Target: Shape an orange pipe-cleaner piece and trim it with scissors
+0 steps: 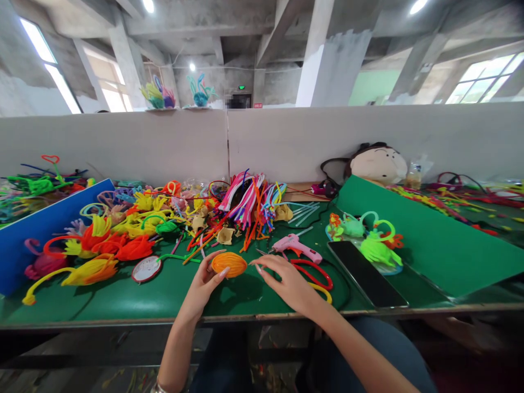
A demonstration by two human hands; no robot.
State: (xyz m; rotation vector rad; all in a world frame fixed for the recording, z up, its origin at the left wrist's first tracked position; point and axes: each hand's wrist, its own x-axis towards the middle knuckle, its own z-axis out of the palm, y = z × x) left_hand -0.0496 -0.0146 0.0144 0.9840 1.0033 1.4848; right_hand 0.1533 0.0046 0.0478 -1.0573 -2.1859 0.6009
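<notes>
My left hand holds an orange ribbed oval piece above the front of the green table, its thumb on the near side. My right hand is just right of the piece, fingers apart and pointing at it, with nothing visible between them. Behind my right hand lies a pink glue gun. A red curved stem and a yellow one rest beside my right wrist. Left of my left hand are a round white disc with a red rim and a yellow-orange fuzzy bird shape.
A black phone lies at the right, near green fuzzy birds. Bundled colourful stems stand at the back. A blue panel and a green panel flank the work area. A grey partition rises behind.
</notes>
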